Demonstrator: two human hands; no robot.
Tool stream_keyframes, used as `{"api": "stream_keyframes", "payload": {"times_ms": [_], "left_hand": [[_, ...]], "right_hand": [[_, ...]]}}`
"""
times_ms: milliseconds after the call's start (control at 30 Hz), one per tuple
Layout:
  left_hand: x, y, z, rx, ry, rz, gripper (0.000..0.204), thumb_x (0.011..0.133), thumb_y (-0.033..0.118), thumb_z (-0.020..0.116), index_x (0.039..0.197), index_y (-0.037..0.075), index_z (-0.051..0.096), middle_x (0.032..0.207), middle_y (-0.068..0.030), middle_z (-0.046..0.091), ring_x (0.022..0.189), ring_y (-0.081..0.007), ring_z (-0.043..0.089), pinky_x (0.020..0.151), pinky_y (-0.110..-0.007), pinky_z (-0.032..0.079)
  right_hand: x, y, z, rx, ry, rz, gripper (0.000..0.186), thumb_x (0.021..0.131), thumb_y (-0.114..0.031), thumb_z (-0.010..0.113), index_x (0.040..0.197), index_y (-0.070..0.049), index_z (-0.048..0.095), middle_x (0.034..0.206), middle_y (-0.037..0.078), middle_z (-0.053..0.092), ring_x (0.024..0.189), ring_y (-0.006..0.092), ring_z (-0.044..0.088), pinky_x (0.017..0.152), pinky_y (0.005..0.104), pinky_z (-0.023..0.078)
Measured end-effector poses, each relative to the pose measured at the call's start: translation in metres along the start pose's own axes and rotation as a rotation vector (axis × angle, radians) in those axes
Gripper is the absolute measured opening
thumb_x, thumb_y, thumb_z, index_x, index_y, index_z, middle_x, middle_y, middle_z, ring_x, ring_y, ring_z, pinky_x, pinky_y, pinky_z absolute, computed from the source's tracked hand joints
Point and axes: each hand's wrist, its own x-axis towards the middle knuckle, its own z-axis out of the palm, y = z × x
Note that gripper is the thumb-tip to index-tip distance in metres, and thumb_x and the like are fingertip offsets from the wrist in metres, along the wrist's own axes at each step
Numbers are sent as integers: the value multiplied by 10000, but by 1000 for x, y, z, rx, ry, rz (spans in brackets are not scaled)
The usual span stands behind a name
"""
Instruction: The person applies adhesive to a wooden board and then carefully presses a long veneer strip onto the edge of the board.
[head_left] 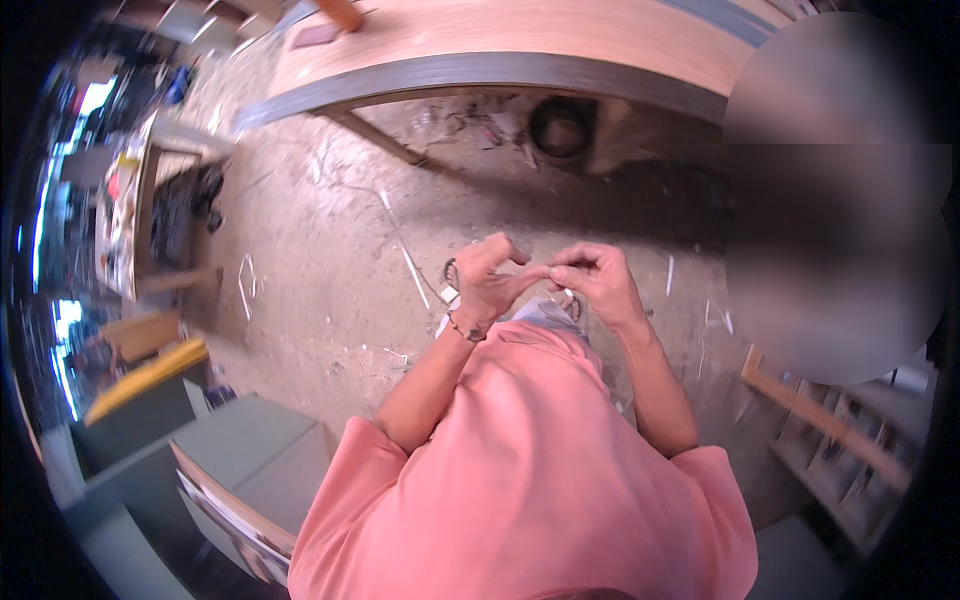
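Bare left hand (490, 282) and right hand (602, 282) touch, fingers curled, any hold unclear to me, above littered brownish floor (320, 270) before a pale wooden table (500, 35), dark along its near edge.

The left hand (487, 280) and the right hand (606, 284) met at their fingers above the littered floor (325, 255); whether anything was pinched there could not be told. A pink shirt (560, 440) filled the lower middle, and a dark bracelet (466, 329) circled the left wrist. Ahead stood a table (520, 32), a dark round thing (540, 130) beneath it
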Motion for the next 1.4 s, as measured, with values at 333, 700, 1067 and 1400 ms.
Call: {"api": "stream_keyframes", "payload": {"times_ms": [333, 700, 1067, 1400], "left_hand": [[-32, -115, -195, 414, 83, 117, 370, 713, 277, 915, 990, 126, 722, 948, -7, 706, 828, -211, 703, 638, -335, 518], [32, -201, -308, 542, 18, 203, 425, 755, 211, 854, 1152, 165, 708, 1062, -10, 691, 961, -234, 681, 749, -388, 543], [75, -244, -446, 746, 63, 63, 439, 734, 263, 876, 1129, 151, 719, 1081, -29, 693, 956, -253, 682, 771, -394, 541], [39, -341, -556, 576, 112, -211, 562, 683, 260, 943, 1159, 73, 710, 1078, -91, 713, 943, -301, 711, 739, -398, 558]], "right_hand": [[130, 71, 193, 235, -121, 418, 172, 1011, -110, 682, 1126, 2, 621, 974, 120, 741, 813, 196, 746, 779, 312, 629], [269, 74, 284, 327, -268, 680, 251, 1072, -145, 570, 1179, 56, 674, 1072, 141, 746, 904, 215, 747, 811, 312, 630], [414, 84, 417, 99, -691, 824, 299, 1071, -301, 629, 1095, -7, 674, 952, 83, 746, 733, 97, 713, 650, 235, 594], [471, 103, 535, 230, -690, 991, 315, 1077, -327, 618, 1127, -17, 648, 938, 88, 736, 746, 139, 718, 688, 300, 622]]}}
